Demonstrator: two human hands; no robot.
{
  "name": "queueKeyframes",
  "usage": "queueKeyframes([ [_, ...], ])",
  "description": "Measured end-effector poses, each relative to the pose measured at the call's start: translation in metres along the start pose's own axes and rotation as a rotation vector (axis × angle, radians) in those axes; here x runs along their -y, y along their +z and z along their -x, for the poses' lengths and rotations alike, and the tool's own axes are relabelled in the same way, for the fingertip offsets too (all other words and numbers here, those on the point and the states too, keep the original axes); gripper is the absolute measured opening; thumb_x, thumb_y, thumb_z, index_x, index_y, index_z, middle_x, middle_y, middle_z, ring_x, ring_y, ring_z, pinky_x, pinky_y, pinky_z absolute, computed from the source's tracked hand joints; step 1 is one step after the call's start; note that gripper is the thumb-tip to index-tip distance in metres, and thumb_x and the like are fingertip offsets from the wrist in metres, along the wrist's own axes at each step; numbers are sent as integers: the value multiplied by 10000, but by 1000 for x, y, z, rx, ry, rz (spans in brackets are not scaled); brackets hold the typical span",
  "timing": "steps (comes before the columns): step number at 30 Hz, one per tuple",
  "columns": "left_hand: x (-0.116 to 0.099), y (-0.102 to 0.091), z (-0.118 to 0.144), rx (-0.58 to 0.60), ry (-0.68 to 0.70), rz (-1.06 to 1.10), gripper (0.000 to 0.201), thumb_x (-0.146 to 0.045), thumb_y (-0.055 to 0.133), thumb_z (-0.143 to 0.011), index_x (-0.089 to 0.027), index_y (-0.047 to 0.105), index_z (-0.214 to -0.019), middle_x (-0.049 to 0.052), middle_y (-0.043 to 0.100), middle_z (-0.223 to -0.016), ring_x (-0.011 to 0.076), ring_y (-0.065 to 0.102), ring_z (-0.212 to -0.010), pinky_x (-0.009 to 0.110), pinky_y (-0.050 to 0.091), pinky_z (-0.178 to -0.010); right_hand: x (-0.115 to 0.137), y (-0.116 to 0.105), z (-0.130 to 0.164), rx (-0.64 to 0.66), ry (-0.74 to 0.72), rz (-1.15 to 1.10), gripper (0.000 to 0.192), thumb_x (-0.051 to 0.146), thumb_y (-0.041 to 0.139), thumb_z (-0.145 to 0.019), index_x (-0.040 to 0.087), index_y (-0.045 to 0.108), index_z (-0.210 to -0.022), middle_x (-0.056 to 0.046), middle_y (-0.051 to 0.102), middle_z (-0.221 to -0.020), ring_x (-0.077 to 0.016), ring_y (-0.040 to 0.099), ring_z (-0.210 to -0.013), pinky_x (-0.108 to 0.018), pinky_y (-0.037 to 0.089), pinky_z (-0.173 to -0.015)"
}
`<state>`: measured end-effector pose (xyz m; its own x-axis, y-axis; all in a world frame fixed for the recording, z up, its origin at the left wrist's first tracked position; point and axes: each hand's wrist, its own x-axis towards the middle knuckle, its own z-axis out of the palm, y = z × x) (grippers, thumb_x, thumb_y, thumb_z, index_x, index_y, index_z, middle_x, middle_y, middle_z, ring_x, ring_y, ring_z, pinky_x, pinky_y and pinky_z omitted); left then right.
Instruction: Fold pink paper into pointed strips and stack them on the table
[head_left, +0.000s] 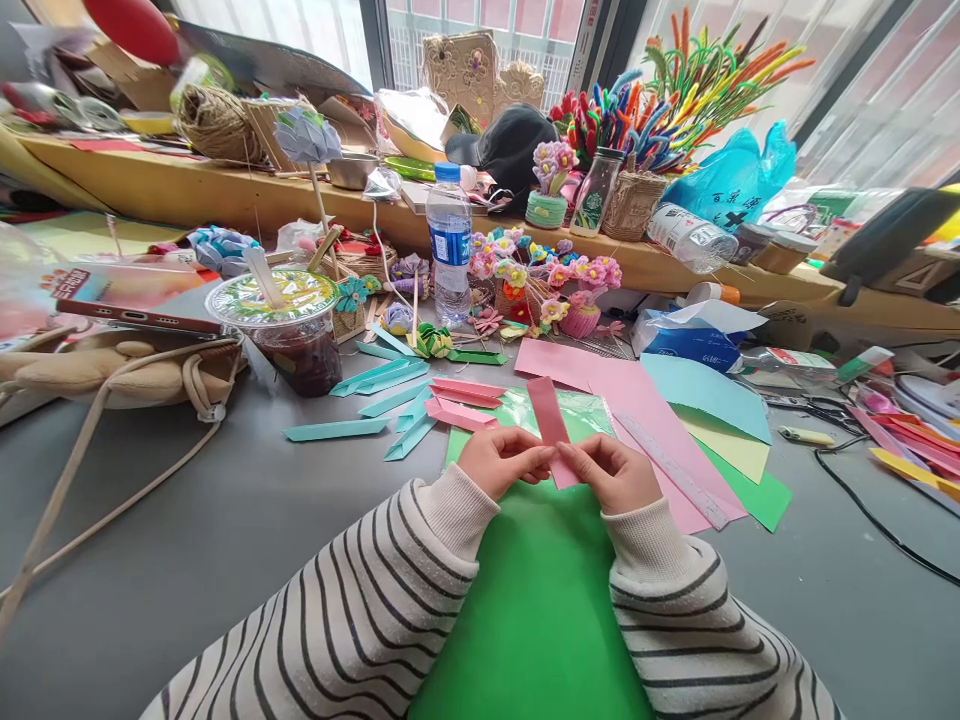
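Between both hands, above a green sheet [529, 600], is a pink paper strip [549, 412], tilted with its upper end pointing away from me. My left hand [504, 460] pinches its left edge between thumb and fingers. From the other side my right hand [613, 472] grips the strip's lower part, thumb on top. Just beyond my left hand lie folded pink paper pieces [461, 413]. Several folded turquoise paper pieces [386, 378] are spread to their left.
A drink cup [296, 350] and a water bottle [450, 250] stand behind the folded pieces. Pink sheets [630, 385], a ruler [675, 470] and a light blue sheet [705, 390] lie at right. Scissors [810, 405] and a black cable [862, 510] are farther right. Crocheted flowers [540, 275] line the back.
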<state>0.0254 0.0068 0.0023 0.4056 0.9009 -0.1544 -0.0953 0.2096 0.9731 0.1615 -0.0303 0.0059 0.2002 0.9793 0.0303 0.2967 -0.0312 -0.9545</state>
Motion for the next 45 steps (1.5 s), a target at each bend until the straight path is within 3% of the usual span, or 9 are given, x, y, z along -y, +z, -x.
queueKeyframes([
  [3, -1, 0, 0, 36, -21, -5, 172, -258, 661, -549, -105, 585, -572, -7, 575, -462, 87, 544, -464, 186, 449, -465, 0, 0, 0, -18, -17, -30, 260, 379, 607, -611, 137, 544, -540, 7, 526, -503, -95, 450, -488, -214, 354, -477],
  [11, -1, -2, -2, -34, -75, 95, 181, -245, 676, -534, -109, 571, -594, -9, 597, -489, 95, 569, -482, 194, 476, -479, 0, -3, -2, 74, -30, -161, 192, 330, 606, -626, 138, 615, -614, 9, 560, -515, -85, 481, -473, -202, 393, -472],
  [20, 0, -2, -3, -42, -89, 125, 169, -206, 690, -499, -104, 589, -590, -18, 584, -453, 90, 555, -455, 209, 485, -487, -2, 0, -2, 68, -23, -133, 195, 331, 647, -577, 141, 603, -585, 19, 542, -483, -78, 465, -449, -205, 378, -453],
  [31, 3, -3, -5, -61, -58, 184, 265, -165, 714, -448, -104, 621, -688, 10, 627, -610, 122, 592, -576, 250, 503, -604, -4, -2, -4, 69, -27, -161, 182, 330, 598, -633, 153, 623, -603, 16, 562, -481, -82, 487, -446, -199, 411, -461],
  [37, 4, -3, -5, -68, -72, 192, 392, -111, 703, -470, -105, 562, -835, -4, 608, -563, 111, 587, -554, 243, 504, -572, -7, -1, -4, 54, -19, -114, 188, 335, 610, -616, 147, 617, -614, 13, 554, -478, -89, 483, -442, -210, 409, -455],
  [45, 1, -2, -4, -62, -98, 182, 359, -82, 684, -497, -101, 518, -815, -4, 609, -541, 108, 584, -528, 245, 495, -561, -6, 0, -4, 48, -33, -66, 212, 362, 613, -603, 151, 608, -607, 13, 536, -464, -100, 478, -440, -228, 404, -452],
])
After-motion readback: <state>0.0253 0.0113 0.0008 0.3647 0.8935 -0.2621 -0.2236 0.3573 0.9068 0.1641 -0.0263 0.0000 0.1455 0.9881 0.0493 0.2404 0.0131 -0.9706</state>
